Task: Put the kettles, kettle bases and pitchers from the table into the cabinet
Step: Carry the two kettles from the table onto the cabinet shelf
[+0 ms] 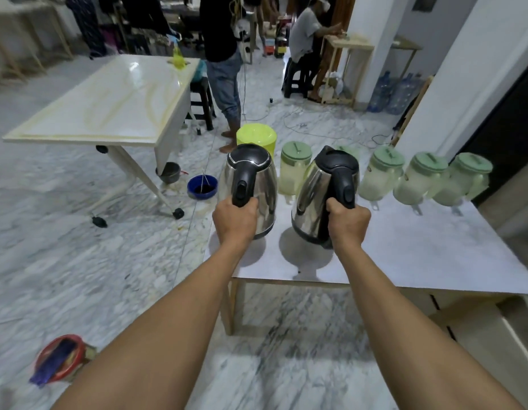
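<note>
The one camera sits on the person's head, looking forward and down along both forearms; the table lies close below. The room beyond spreads wide and bent at the edges.

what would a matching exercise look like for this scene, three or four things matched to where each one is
Things:
1. left kettle
2. right kettle
3. blue bowl
4. pitchers

Places:
A. on the floor, left of the table
B. in a row at the far edge of the table
C. held by the right hand, tilted
D. held by the left hand, nearly upright

Pairs: 1-D, 2-C, 3-A, 4-B
</note>
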The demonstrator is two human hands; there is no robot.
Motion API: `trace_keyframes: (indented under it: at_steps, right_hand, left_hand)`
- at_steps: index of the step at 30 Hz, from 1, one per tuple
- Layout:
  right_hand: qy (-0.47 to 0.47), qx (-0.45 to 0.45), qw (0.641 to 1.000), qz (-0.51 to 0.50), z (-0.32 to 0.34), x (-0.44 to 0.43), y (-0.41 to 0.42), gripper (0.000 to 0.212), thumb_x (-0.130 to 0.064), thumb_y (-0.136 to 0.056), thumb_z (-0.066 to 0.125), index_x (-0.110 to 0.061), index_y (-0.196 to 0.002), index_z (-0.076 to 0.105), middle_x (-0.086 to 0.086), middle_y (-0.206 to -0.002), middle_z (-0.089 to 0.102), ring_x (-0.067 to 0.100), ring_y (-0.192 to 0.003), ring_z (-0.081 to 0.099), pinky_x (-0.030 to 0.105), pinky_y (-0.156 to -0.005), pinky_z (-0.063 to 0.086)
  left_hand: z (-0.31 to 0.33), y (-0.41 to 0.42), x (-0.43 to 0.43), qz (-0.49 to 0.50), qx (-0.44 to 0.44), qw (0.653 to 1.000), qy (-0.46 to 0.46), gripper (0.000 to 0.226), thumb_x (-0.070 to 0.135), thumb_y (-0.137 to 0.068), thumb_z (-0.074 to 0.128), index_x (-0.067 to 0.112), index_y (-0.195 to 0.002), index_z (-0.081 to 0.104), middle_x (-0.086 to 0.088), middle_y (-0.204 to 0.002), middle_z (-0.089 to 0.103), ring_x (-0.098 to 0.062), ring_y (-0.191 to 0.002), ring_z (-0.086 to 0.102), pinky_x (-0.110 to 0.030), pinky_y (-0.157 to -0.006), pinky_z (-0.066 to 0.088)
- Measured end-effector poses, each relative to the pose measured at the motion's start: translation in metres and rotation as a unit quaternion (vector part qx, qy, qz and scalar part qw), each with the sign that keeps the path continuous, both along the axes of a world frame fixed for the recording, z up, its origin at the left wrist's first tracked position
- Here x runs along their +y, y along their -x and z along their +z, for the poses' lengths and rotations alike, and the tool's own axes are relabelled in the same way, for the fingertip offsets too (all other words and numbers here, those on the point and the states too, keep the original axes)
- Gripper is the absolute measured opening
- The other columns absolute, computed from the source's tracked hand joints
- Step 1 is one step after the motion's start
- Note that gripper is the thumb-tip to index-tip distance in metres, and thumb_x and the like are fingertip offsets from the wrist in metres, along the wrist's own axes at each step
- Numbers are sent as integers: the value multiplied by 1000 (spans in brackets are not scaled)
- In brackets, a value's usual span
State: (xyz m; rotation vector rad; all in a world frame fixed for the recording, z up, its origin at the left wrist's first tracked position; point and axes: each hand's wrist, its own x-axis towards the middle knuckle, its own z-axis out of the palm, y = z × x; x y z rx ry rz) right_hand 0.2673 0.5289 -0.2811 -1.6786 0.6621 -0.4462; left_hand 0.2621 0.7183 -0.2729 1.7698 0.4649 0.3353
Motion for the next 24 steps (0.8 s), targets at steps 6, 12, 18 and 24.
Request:
trace_keyframes:
  at_steps: [6,12,18,24]
  right_hand:
    - [35,-15,999,-38,64,-5,36,25,-23,-74,73,-10,-61,55,4,-60,53,25,-58,48,32,-53,36]
    - [44,-51,992,-111,123,-26,87,22,-28,-69,71,-10,-64,59,4,-63,56,26,-60,51,33,-54,37]
    - [62,-82,976,-193,166,-50,150,19,-30,-63,70,-14,-61,60,1,-60,56,25,-57,52,32,-52,39]
    - [90,-93,947,-294,196,-73,229,21,-28,-64,73,-12,-59,61,-2,-56,54,21,-54,52,29,-52,38]
  left_hand:
    - [67,11,-5,-53,-44,998,-14,18,25,-75,67,11,-66,61,-2,-58,55,-29,-64,57,-30,-56,42]
    - [125,25,-24,-137,-95,986,-14,16,26,-75,66,11,-68,65,-4,-60,57,-31,-67,58,-31,-56,47]
    - [169,55,-59,-225,-121,967,-10,21,25,-77,68,17,-61,57,0,-56,52,-31,-67,55,-29,-57,37]
    - [188,91,-107,-319,-144,937,11,17,29,-71,66,12,-70,67,-10,-69,65,-35,-74,64,-37,-63,53]
